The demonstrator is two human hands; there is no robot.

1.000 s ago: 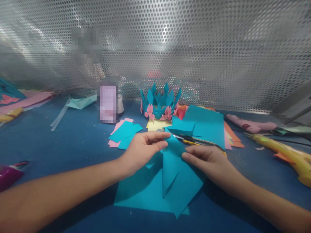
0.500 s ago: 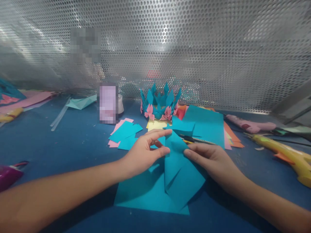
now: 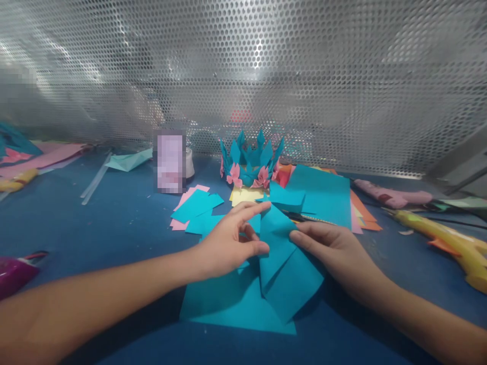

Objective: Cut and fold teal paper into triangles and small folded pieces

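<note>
A partly folded sheet of teal paper (image 3: 291,284) is raised above the blue table, one flap lying over its left side. My right hand (image 3: 331,246) pinches its right edge between thumb and fingers. On the other side, my left hand (image 3: 238,238) touches the paper's left edge, the index finger stretched to the top corner and the thumb lower down on the flap. Beneath them lies a flat teal sheet (image 3: 216,301). Just beyond the hands stands a teal paper crown (image 3: 249,167) with pink bows around its base.
Stacked coloured paper (image 3: 323,195) and dark scissors (image 3: 312,219) lie behind my right hand. Glue guns, one yellow (image 3: 441,238) and one pink (image 3: 391,193), rest at right. Small teal pieces (image 3: 194,205) and a blurred upright object (image 3: 170,162) are left of centre. A perforated metal panel (image 3: 243,66) stands behind.
My left thumb has slid down along the flap. The folded paper has shifted slightly right and its flap lies flatter. My right hand keeps its pinch.
</note>
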